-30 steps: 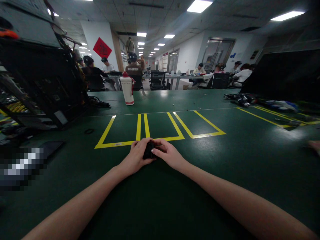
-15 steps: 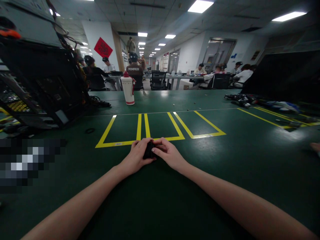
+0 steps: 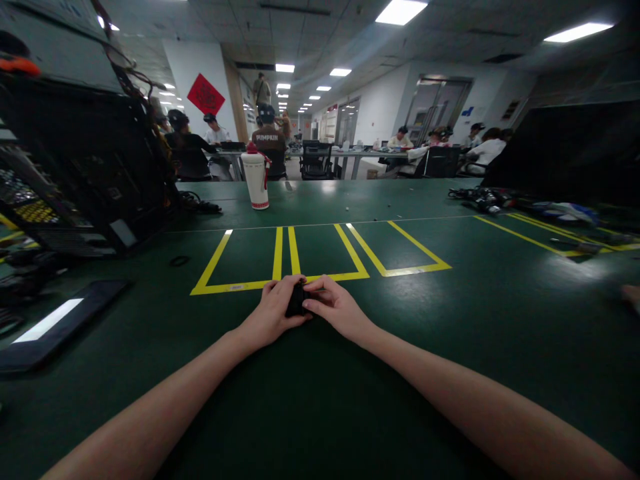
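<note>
Between my two hands, low over the green table point(image 3: 320, 393), is a small black boxy object point(image 3: 296, 301); its kind cannot be made out. My left hand point(image 3: 274, 308) wraps it from the left, fingers over its far side and thumb along its near edge. From the right, my right hand point(image 3: 336, 305) pinches at its side with thumb and forefinger. The fingers cover much of the object. Just beyond my hands, yellow tape point(image 3: 240, 288) marks out frames on the tabletop.
A white cup with a red lid point(image 3: 257, 180) stands towards the back. At left are a black computer case point(image 3: 95, 173), a dark flat slab point(image 3: 65, 323) and a black ring point(image 3: 179, 261). Cables point(image 3: 483, 199) lie at right. Several people sit at tables beyond.
My right thumb and fingers have shifted very slightly left against the black object. Otherwise both hands stay where they were.
</note>
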The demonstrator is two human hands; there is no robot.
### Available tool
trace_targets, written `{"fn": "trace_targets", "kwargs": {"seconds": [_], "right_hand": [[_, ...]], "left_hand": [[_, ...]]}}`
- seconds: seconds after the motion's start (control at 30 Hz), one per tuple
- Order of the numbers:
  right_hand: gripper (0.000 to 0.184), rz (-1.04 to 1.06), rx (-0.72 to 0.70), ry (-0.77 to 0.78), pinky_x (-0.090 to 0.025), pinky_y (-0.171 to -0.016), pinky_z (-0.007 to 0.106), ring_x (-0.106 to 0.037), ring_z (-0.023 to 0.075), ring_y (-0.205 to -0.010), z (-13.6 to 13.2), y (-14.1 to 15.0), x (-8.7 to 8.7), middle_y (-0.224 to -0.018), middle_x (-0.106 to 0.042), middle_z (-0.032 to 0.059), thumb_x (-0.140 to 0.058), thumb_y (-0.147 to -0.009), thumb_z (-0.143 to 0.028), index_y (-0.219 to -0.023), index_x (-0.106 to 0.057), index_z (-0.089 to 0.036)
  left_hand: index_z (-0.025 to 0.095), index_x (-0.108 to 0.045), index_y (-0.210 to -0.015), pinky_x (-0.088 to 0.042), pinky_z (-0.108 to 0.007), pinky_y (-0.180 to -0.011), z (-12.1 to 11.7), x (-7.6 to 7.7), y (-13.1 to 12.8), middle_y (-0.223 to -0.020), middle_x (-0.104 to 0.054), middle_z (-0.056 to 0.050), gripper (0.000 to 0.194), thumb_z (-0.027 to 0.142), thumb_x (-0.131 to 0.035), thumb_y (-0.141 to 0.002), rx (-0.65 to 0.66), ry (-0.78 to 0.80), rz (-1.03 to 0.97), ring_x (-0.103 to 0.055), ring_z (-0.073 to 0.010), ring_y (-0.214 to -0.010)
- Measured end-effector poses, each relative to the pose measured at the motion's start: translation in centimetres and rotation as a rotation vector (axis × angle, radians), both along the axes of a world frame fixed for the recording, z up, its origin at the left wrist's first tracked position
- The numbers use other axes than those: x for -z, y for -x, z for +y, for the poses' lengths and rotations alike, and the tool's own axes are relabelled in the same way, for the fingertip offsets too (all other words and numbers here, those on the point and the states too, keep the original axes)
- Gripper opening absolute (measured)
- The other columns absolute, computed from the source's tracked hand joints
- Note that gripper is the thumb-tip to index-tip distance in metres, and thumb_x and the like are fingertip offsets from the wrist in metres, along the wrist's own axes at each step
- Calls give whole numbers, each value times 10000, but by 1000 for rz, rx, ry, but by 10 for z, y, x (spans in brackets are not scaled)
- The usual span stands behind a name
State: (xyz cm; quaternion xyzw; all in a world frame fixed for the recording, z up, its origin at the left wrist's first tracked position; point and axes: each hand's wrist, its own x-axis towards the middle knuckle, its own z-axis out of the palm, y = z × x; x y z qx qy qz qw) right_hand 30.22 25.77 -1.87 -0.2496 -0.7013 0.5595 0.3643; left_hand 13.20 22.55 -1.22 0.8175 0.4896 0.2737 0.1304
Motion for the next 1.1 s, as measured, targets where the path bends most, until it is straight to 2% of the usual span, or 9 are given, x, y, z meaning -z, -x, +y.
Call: {"fn": "trace_targets", "kwargs": {"seconds": [0.17,0.27,0.43,0.57,0.8,1.0,1.1], "right_hand": [[290,-46,42,-10,-460,-867,376,-526,185,-1029,0,-1,-1,-1078,-508,43,-556,-754,-217,-1030,-466,-219],[274,-59,28,-18,-438,-899,378,-515,182,-1045,-1,-2,-2,-1084,-500,45,-559,-752,-214,-1013,-477,-210],[207,2,-7,-30,-469,-860,354,-541,160,-993,-1,-1,1,-1023,-509,17,-552,-759,-205,-951,-475,-219],[159,-5,19,-56,-461,-871,360,-529,158,-1001,1,0,3,-1014,-506,10,-534,-768,-188,-919,-492,-217],[308,-79,58,-29,-412,-929,412,-488,192,-1075,1,-2,0,-1097,-502,51,-546,-763,-226,-1059,-463,-209],[224,-13,2,-4,-484,-831,357,-552,170,-978,0,-2,0,-1022,-521,23,-560,-754,-228,-957,-465,-216],[179,10,9,-27,-484,-827,341,-551,164,-977,0,0,1,-995,-517,16,-550,-760,-217,-923,-475,-213]], "left_hand": [[259,-269,-1201,-253,-424,-963,1,3,0,-1189,-432,-41,565,291,-590,-737,-6,-21,-11,-415,-227,-1096],[258,-270,-1199,-258,-426,-959,1,4,0,-1192,-432,-45,566,292,-593,-735,-10,-24,-9,-421,-229,-1092],[258,-271,-1202,-243,-441,-969,0,2,0,-1198,-430,-48,547,294,-575,-748,0,-15,1,-419,-232,-1105],[259,-273,-1205,-240,-450,-968,0,0,-1,-1194,-436,-49,560,284,-584,-740,2,-21,0,-410,-238,-1119],[264,-261,-1208,-240,-463,-971,0,3,0,-1202,-430,-48,566,293,-580,-742,-5,-11,-9,-412,-242,-1113],[256,-270,-1201,-245,-428,-967,0,2,-1,-1194,-434,-45,555,291,-581,-743,-1,-30,5,-415,-224,-1108],[253,-275,-1195,-241,-424,-968,1,3,-1,-1186,-439,-43,553,282,-586,-739,0,-40,9,-411,-221,-1110]]}}
